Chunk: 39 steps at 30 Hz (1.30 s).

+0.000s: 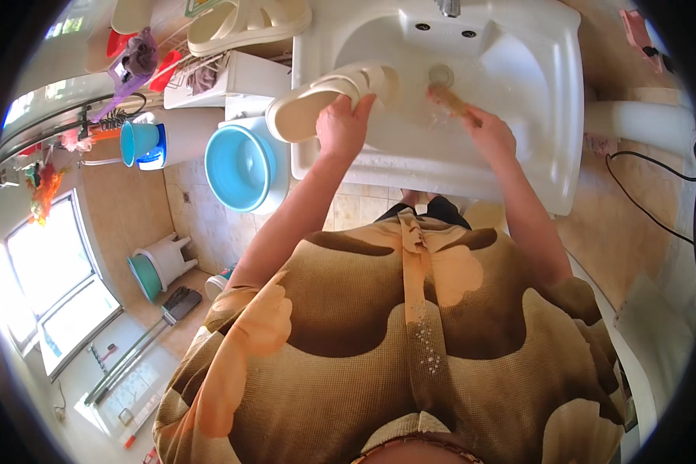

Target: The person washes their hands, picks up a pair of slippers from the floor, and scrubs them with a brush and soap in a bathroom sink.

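My left hand point(343, 129) grips a cream strapped sandal point(301, 113) by its side, over the left part of a white washbasin point(441, 174). The sandal's toe end points into the bowl. In my right hand point(490, 134) is a scrubbing brush point(449, 98), held by its handle; its head is low in the bowl, close to the round drain point(441, 75), and apart from the sandal. A few splashes show beneath the brush. Above the basin's back edge a metal tap point(449, 7) is partly cut off by the frame.
Another cream sandal point(249, 26) rests at the basin's far left. A light-blue basin point(239, 168) stands left of the washbasin. Further left are a small blue bucket point(139, 142) and a purple hanging item point(133, 64). A black cable point(638, 200) loops at the right.
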Each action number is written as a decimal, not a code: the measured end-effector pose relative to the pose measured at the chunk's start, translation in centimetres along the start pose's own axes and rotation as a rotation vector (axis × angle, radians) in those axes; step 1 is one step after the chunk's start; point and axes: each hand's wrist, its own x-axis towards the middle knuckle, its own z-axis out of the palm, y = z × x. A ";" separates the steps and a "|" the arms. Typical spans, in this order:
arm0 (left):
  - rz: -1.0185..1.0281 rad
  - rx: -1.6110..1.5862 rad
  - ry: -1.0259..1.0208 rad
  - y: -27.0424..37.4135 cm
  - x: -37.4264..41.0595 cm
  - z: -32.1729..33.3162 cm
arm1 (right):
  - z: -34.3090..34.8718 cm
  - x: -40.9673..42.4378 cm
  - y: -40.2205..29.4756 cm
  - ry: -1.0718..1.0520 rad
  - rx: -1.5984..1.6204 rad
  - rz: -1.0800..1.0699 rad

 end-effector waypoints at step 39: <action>-0.148 -0.079 -0.064 0.1 2.1 0.0 | 1.8 2.1 4.9 0.159 -0.276 0.033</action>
